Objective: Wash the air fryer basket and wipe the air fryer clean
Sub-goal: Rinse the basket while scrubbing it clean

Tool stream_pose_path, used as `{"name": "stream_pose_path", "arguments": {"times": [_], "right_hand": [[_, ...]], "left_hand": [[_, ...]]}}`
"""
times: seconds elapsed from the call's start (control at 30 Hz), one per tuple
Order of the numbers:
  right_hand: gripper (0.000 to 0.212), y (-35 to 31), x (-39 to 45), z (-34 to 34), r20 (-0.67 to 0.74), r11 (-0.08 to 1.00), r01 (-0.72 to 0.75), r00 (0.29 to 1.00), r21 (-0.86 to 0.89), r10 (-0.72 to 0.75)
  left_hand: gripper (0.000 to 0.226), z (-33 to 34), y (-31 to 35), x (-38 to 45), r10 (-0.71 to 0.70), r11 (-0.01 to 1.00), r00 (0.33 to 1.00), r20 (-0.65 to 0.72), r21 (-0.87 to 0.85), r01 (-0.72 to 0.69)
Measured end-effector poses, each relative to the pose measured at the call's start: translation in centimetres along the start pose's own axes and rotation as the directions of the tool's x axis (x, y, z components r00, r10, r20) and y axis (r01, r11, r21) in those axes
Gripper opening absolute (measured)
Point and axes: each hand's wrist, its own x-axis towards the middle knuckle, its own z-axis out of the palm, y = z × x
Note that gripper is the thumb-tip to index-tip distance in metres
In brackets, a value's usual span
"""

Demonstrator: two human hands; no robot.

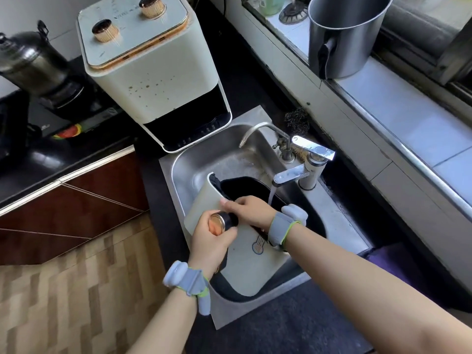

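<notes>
The air fryer basket, cream-fronted with a black inside, sits tilted in the steel sink. My left hand grips its black, copper-capped handle. My right hand rests on the basket's top edge by the handle, fingers curled over the rim. Water runs from the tap into the basket's black cavity. The cream air fryer body stands on the counter behind the sink, its drawer slot open and dark.
A steel wool scrubber lies behind the taps. A large steel pot stands on the window ledge at the right. A dark kettle sits on the stove at the left. The black counter edge runs along the front.
</notes>
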Motion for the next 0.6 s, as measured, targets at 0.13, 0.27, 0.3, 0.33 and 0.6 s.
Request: {"name": "stream_pose_path", "arguments": {"times": [0.13, 0.27, 0.3, 0.33, 0.6], "right_hand": [[0.042, -0.4, -0.5, -2.1, -0.046, 0.968, 0.068, 0.996, -0.242, -0.081], [0.053, 0.2, -2.0, -3.7, -0.038, 0.837, 0.084, 0.991, -0.541, -0.125], [0.054, 0.4, -2.2, -3.7, -0.039, 0.786, 0.09, 0.989, -0.611, -0.144], [0.053, 0.5, -2.2, -3.6, -0.031, 0.731, 0.104, 0.985, -0.674, -0.169], [0.039, 2.8, -1.0, 0.7, 0.132, 0.695, 0.157, 0.987, -0.702, -0.089]], "left_hand": [[0.026, 0.2, -0.5, 1.7, -0.172, 0.952, 0.985, -0.019, -0.261, 0.161], [0.006, 0.6, -1.5, 3.3, -0.325, 0.843, 0.946, 0.007, -0.452, 0.293], [0.007, 0.6, -1.7, 3.5, -0.368, 0.8, 0.929, 0.027, -0.5, 0.331], [0.01, 0.6, -1.9, 3.7, -0.407, 0.756, 0.912, 0.049, -0.542, 0.367], [0.012, 0.6, -3.7, 4.0, -0.36, 0.755, 0.927, 0.102, -0.552, 0.354]]}}
